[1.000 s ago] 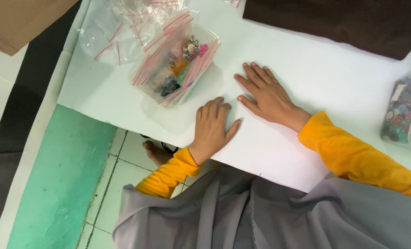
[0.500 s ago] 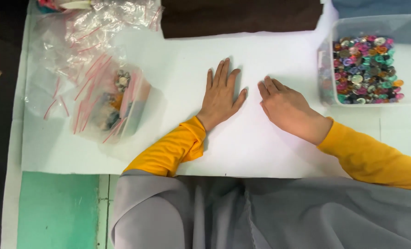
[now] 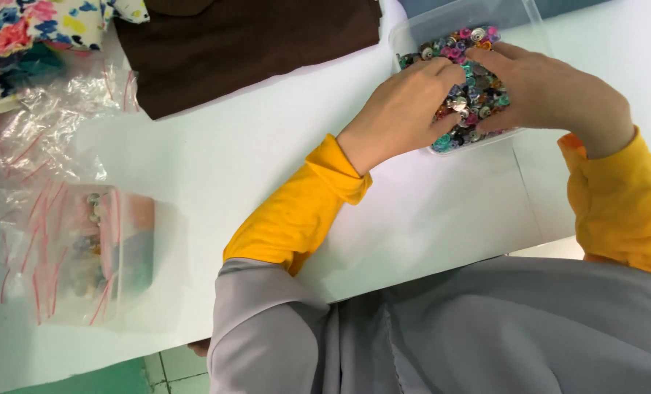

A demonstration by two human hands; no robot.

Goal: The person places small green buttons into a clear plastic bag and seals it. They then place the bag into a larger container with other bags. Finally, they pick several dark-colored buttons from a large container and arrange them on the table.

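Observation:
A clear plastic box (image 3: 411, 34) full of small colourful buttons (image 3: 474, 102) stands on the white table (image 3: 238, 168) at the upper right. My left hand (image 3: 402, 109) reaches into the box from the left, with its fingertips curled into the buttons. From the right, my right hand (image 3: 552, 91) lies over the pile with its fingers on the buttons. The fingertips of both hands are partly buried, so any grip on a button is hidden. Yellow sleeves (image 3: 303, 208) cover both forearms.
A dark brown cloth (image 3: 245, 44) lies at the table's far edge, with floral fabric (image 3: 41, 22) in the far left corner. Clear zip bags with red strips (image 3: 55, 248) lie at the left, one holding small coloured items. Grey clothing (image 3: 449, 335) fills the bottom.
Both hands left the bare table, where they lay flat, and moved right and away into the box of buttons. The view has also shifted.

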